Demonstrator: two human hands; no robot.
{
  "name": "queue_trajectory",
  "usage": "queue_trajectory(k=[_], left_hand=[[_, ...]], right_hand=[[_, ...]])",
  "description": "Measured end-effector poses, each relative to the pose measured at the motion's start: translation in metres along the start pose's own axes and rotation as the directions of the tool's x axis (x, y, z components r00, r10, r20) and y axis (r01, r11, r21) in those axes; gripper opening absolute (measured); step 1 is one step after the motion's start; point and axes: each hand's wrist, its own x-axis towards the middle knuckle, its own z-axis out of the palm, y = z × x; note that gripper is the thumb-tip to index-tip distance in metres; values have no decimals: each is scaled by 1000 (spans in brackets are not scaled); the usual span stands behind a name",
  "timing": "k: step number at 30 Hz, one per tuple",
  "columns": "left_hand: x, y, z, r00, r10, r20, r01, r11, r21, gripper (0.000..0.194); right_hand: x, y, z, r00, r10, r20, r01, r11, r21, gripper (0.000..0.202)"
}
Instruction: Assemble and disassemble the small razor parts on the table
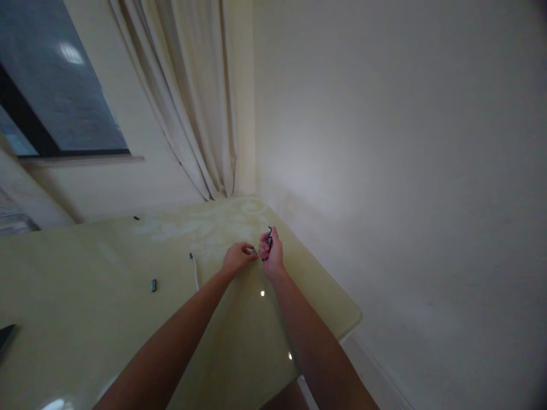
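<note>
My left hand (pixel 239 258) is closed in a pinch on a small dark piece (pixel 254 250) near the table's right end. Just to its right, my right hand (pixel 272 253) is wrapped round a small dark object (pixel 269 240) with a thin hooked tip sticking up above the fingers. The two hands are close together over the pale yellow-green table (pixel 222 341). What exactly each object is stays too small to make out.
Left of my left forearm a white cable (pixel 195 273) with a dark end lies on the table. Farther left is a small dark-green block (pixel 154 285); a tiny dark piece (pixel 136 218) lies near the back edge. A dark object (pixel 5 337) shows at the left edge. Walls and a curtain (pixel 200 102) stand behind.
</note>
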Motion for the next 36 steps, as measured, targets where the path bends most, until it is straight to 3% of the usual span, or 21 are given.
queue_trajectory(k=[5,9,13,16,18,20,23,26,29,32,36], left_hand=[[2,-4,6,1000,-13,16,13,1000,1,41],[-23,-7,-10,1000,18,1,-18,1000,-11,58],[-62,-43,-62,992,93,-80,-90,995,46,51],[-90,-95,-116,981,17,-194,21,982,190,54],[-105,-130,-146,956,-90,-278,171,944,283,63],[-117,-155,-164,934,-177,-311,277,908,314,70],[-126,-172,-170,928,-215,-304,316,887,336,69],[-125,-168,-165,932,-211,-295,308,890,336,55],[-123,-152,-157,931,-161,-329,245,941,233,47],[-127,-124,-142,927,16,-374,-1,999,39,48],[-141,-79,-112,904,189,-385,-254,959,-126,44]], right_hand=[[1,2,0,1000,16,-22,-16,1000,-2,56],[-1,2,1,999,17,-28,-18,999,-36,56],[-4,6,2,998,54,17,-52,993,-106,58],[-7,12,5,995,66,71,-53,984,-170,60],[-10,16,7,991,84,105,-60,976,-209,61],[-13,19,8,986,106,130,-72,968,-240,62],[-17,21,9,978,135,160,-89,960,-266,63],[-22,20,10,972,144,184,-87,953,-290,62],[-31,21,14,965,182,189,-92,909,-406,57],[-46,25,21,924,294,246,-105,812,-575,47],[-69,31,31,804,443,397,-118,773,-623,43]])
